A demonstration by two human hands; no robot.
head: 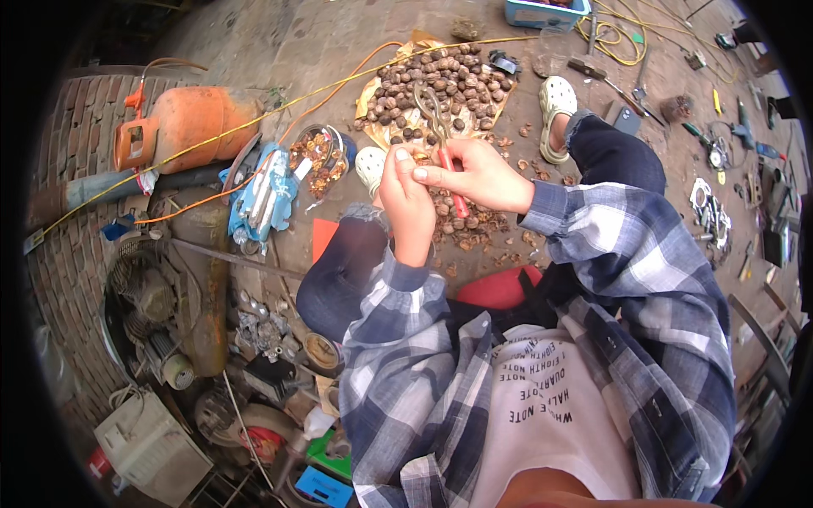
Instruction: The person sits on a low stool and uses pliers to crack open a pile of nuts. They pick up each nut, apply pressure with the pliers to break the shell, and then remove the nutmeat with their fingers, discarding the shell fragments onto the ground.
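My right hand (476, 174) holds a plier-like nutcracker (435, 117) with red handles, its metal jaws pointing away from me over the walnuts. Close against it, my left hand (406, 197) has its fingers curled, with the thumb up; a small bit of walnut seems to show between the hands, mostly hidden by the fingers. Beyond them, a heap of whole walnuts (444, 76) lies on a torn yellow-brown sheet (498, 111). Below the hands, more walnuts and broken shells (470, 232) lie on the ground. To the left stands a container of walnut pieces (321, 159).
An orange gas cylinder (203, 124) lies at the left, crossed by a yellow hose (305, 98). Beside it is a blue plastic bag (267, 197). A hammer (587, 68) and a phone (625, 119) lie right of my shoe. A blue tub (546, 16) stands at the top.
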